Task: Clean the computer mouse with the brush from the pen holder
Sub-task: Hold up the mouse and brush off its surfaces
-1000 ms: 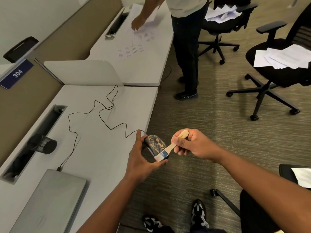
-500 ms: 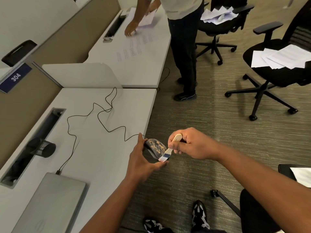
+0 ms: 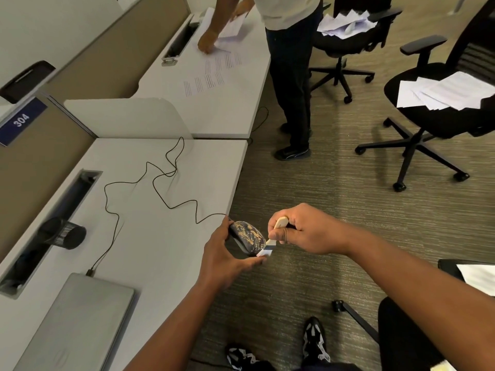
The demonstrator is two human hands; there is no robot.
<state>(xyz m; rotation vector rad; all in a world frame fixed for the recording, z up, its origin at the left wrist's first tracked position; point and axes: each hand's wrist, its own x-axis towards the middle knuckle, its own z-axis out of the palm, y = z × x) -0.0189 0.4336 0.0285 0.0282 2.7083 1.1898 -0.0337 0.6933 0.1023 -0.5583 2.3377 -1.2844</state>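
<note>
One computer mouse [image 3: 247, 236] at lower centre, one brush [image 3: 273, 238] beside it, two hands of the wearer: left hand [image 3: 223, 259] and right hand [image 3: 305, 230]. One cable [image 3: 160, 183], one mesh pen holder [image 3: 63, 232] at left, one closed laptop [image 3: 77, 325] at lower left, two white desks [image 3: 171, 253], two office chairs [image 3: 434, 103] with papers at upper right, one standing person [image 3: 292, 62] at top
</note>
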